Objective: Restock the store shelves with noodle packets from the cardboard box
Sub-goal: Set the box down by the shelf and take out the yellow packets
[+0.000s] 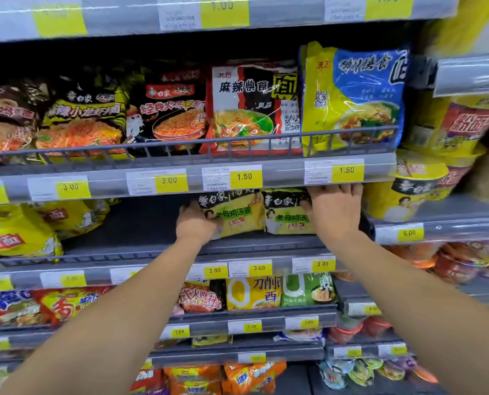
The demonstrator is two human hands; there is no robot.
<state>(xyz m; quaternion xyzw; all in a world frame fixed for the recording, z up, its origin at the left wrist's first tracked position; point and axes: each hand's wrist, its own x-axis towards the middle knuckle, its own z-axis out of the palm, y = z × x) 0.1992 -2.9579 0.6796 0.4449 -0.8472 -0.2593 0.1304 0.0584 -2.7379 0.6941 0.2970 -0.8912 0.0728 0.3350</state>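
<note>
Yellow plastic noodle packets with black tops stand upright on the grey metal middle shelf (pixel 266 243), two of them side by side near the centre of the view. The left hand (pixel 196 223) grips the left yellow-and-black packet (pixel 233 213) at its 9 o'clock edge, fingers curled round the side. The right hand (pixel 334 212) rests at the 3 o'clock side of the right yellow-and-black packet (pixel 287 212), touching it, with fingers (pixel 334 189) reaching up behind the price rail above; whether they curl round the packet I cannot tell. The two packets touch each other. At 9 o'clock from the left hand lies a bare stretch of shelf, and beyond it a heap of yellow multipacks with red labels (pixel 15 238). At 12 o'clock, on the shelf above, stand a red-and-white noodle packet (pixel 252 109) and, just beside it at its 3 o'clock, a blue-and-yellow packet (pixel 354 98), behind a grey wire fence (pixel 209 143). Yellow price tags (pixel 246 176) run along the rail edges. At 3 o'clock from the right hand stand yellow noodle bowls (pixel 408 195), on a neighbouring shelf.
</note>
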